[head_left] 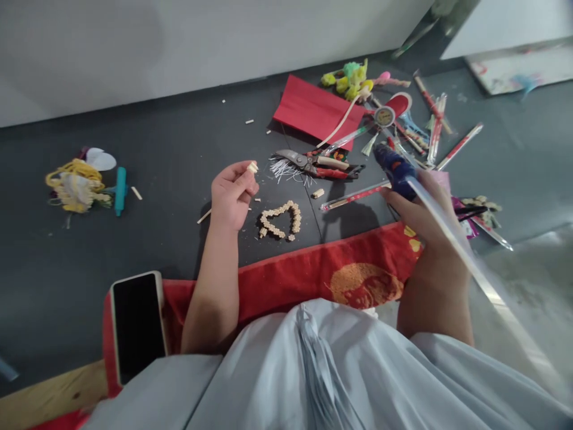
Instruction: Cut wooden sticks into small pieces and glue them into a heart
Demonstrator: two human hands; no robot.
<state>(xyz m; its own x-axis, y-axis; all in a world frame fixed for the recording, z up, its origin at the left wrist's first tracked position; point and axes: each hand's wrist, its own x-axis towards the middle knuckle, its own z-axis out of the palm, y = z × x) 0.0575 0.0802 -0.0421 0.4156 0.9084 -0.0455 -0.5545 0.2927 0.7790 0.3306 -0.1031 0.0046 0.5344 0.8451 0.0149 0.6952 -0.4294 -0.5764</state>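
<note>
My left hand (233, 194) pinches a small cream-coloured bundle of short stick pieces (252, 168) between thumb and fingertips, held above the dark table. In my right hand (427, 218) is a blue hot glue gun (396, 169), its nozzle tilted up and to the left. A long clear glue stick (474, 269) trails from its back toward the lower right. Between the hands lies a roughly heart-shaped outline of small cream bundles (294, 218). One loose bundle (317, 193) rests right of it. Pruning shears (308, 161) lie beyond, partly over white bristles (286, 170).
Behind the shears are red paper (313, 110), a spool of red ribbon (397, 105) and fuzzy yellow-green craft pieces (353, 77). Several wrapped chopsticks (459, 148) lie at right. Yellow cord (76, 173) and a turquoise tool (120, 191) sit left; a phone (138, 325) lies on red cloth (286, 275).
</note>
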